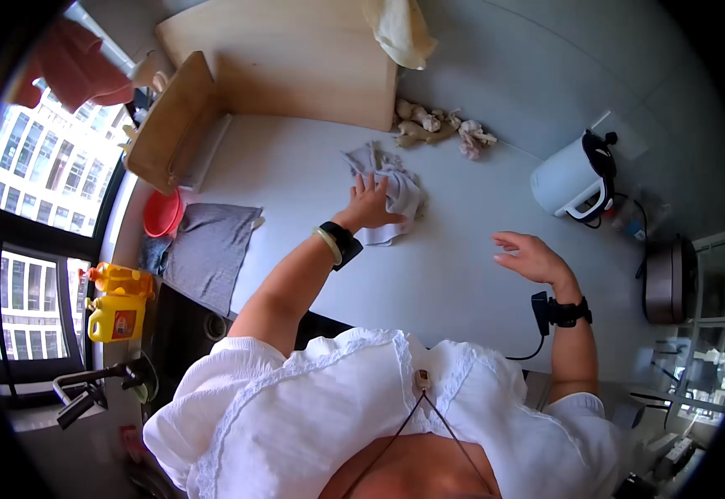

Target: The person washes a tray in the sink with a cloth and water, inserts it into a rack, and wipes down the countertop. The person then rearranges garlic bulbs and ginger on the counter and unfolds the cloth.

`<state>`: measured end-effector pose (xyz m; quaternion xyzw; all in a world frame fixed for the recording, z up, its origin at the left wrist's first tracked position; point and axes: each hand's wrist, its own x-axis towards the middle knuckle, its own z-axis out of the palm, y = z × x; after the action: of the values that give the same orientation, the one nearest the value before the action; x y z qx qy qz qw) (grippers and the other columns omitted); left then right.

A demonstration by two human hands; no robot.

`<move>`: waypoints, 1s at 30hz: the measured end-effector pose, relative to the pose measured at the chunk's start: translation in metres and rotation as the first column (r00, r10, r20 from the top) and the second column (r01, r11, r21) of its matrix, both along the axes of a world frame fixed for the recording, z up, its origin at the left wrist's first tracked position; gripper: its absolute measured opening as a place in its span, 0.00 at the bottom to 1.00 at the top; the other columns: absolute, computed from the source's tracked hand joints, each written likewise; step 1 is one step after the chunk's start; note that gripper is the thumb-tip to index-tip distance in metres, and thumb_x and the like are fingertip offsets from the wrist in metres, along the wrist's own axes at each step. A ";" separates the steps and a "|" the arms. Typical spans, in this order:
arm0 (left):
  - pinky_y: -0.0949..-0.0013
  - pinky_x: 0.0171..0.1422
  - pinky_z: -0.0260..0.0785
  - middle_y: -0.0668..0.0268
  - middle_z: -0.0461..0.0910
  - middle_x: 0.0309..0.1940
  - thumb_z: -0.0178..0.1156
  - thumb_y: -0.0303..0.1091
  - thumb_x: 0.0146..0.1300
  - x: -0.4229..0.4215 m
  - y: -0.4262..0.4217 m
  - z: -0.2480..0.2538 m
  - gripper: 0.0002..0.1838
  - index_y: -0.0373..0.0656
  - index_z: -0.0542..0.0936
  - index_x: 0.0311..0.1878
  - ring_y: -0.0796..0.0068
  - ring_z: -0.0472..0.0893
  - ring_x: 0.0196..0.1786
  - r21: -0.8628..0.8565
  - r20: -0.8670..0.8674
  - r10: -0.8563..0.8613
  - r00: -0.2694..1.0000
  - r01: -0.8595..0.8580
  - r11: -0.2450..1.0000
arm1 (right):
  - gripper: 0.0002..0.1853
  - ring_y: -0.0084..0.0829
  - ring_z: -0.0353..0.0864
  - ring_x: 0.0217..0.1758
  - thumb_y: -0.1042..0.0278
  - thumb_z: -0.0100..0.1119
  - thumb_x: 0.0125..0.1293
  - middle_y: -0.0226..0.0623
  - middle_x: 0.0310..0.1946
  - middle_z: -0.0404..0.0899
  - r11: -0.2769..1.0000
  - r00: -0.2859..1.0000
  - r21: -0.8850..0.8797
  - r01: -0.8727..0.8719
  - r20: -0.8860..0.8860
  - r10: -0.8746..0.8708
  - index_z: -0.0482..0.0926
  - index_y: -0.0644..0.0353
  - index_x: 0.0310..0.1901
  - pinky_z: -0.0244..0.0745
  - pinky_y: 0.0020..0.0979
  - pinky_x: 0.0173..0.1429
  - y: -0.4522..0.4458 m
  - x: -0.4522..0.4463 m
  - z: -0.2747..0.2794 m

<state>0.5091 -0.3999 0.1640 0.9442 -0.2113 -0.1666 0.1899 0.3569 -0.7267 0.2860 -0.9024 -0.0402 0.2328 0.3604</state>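
Note:
My left hand (366, 205) lies on a crumpled light grey cloth (402, 200) on the white countertop (462, 200). Its fingers are spread and stretched out over the cloth rather than wrapped round it. To the right, my right hand (533, 258) hovers over or near the counter with nothing in it, its fingers loosely extended and apart. Both wrists carry black bands. Just beyond the cloth, several pieces of ginger and garlic (441, 126) sit against the wall.
A large wooden board (296, 62) leans at the back, with a smaller board (175, 125) to its left. A white kettle (570, 179) stands at the right. Near the window are a red bowl (163, 214), a grey towel (208, 249) and yellow bottles (118, 318).

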 end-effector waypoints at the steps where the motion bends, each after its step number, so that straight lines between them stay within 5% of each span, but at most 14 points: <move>1: 0.35 0.74 0.36 0.37 0.43 0.73 0.70 0.64 0.44 0.009 -0.006 -0.005 0.63 0.38 0.49 0.74 0.26 0.36 0.74 0.012 0.019 0.005 1.000 -0.005 1.000 | 0.25 0.36 0.78 0.55 0.66 0.63 0.63 0.47 0.55 0.77 0.999 1.000 -0.041 -0.003 -0.008 0.003 0.72 0.64 0.60 0.73 0.34 0.59 -0.010 0.000 0.004; 7: 0.25 0.69 0.30 0.38 0.36 0.75 0.70 0.65 0.41 0.043 -0.015 -0.037 0.65 0.41 0.47 0.75 0.27 0.30 0.74 0.093 0.020 -0.025 0.999 0.023 0.995 | 0.28 0.38 0.77 0.59 0.63 0.64 0.62 0.42 0.57 0.77 0.984 0.989 -0.117 0.136 -0.044 -0.142 0.70 0.62 0.62 0.71 0.37 0.61 -0.021 -0.021 0.037; 10: 0.31 0.72 0.32 0.42 0.37 0.75 0.70 0.64 0.43 0.054 -0.003 -0.042 0.62 0.45 0.48 0.76 0.33 0.32 0.76 0.152 0.063 -0.060 0.996 0.050 0.987 | 0.28 0.39 0.76 0.60 0.63 0.63 0.63 0.42 0.57 0.77 0.985 0.986 -0.146 0.090 -0.127 -0.109 0.70 0.62 0.62 0.71 0.38 0.62 -0.021 -0.010 0.040; 15: 0.33 0.73 0.30 0.42 0.36 0.75 0.68 0.66 0.45 0.102 0.060 -0.057 0.61 0.46 0.48 0.76 0.33 0.32 0.76 0.139 0.093 0.109 0.990 -0.122 0.983 | 0.27 0.39 0.77 0.60 0.62 0.63 0.62 0.43 0.56 0.77 0.995 0.998 -0.090 0.038 0.056 -0.033 0.72 0.62 0.61 0.71 0.38 0.61 -0.019 0.028 -0.019; 18: 0.35 0.74 0.28 0.40 0.34 0.75 0.68 0.66 0.43 0.125 0.073 -0.055 0.63 0.45 0.47 0.76 0.33 0.30 0.76 0.122 0.046 0.196 0.979 -0.201 0.972 | 0.26 0.39 0.77 0.59 0.61 0.63 0.62 0.45 0.56 0.77 0.996 0.997 -0.068 0.049 -0.054 -0.052 0.72 0.63 0.60 0.71 0.37 0.62 0.011 0.060 -0.020; 21: 0.36 0.74 0.28 0.39 0.33 0.75 0.70 0.64 0.42 0.132 0.068 -0.044 0.64 0.44 0.47 0.76 0.34 0.28 0.76 0.127 0.000 0.208 0.978 -0.207 0.970 | 0.27 0.47 0.77 0.58 0.59 0.62 0.62 0.53 0.55 0.76 0.996 0.998 -0.092 0.023 0.060 -0.017 0.72 0.66 0.58 0.70 0.38 0.62 0.023 0.102 -0.058; 26: 0.36 0.74 0.27 0.39 0.31 0.75 0.72 0.63 0.41 0.140 0.065 -0.044 0.66 0.43 0.45 0.76 0.35 0.26 0.76 0.139 -0.027 0.196 0.980 -0.191 0.972 | 0.27 0.48 0.71 0.60 0.68 0.63 0.56 0.49 0.56 0.73 0.989 0.831 -0.117 0.087 0.557 -0.007 0.71 0.64 0.58 0.68 0.40 0.63 0.056 0.194 -0.137; 30: 0.35 0.74 0.25 0.39 0.28 0.75 0.72 0.64 0.41 0.139 0.065 -0.047 0.68 0.44 0.41 0.76 0.35 0.25 0.76 0.173 -0.044 0.205 0.978 -0.195 0.966 | 0.25 0.49 0.71 0.53 0.72 0.64 0.53 0.46 0.49 0.73 0.937 0.736 -0.247 0.245 0.677 -0.014 0.73 0.61 0.55 0.70 0.42 0.57 0.088 0.244 -0.145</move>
<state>0.6482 -0.3351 0.1167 0.9677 -0.0943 -0.1929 0.1322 0.6006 -0.6385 0.1411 -0.9721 -0.0641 -0.1272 0.1864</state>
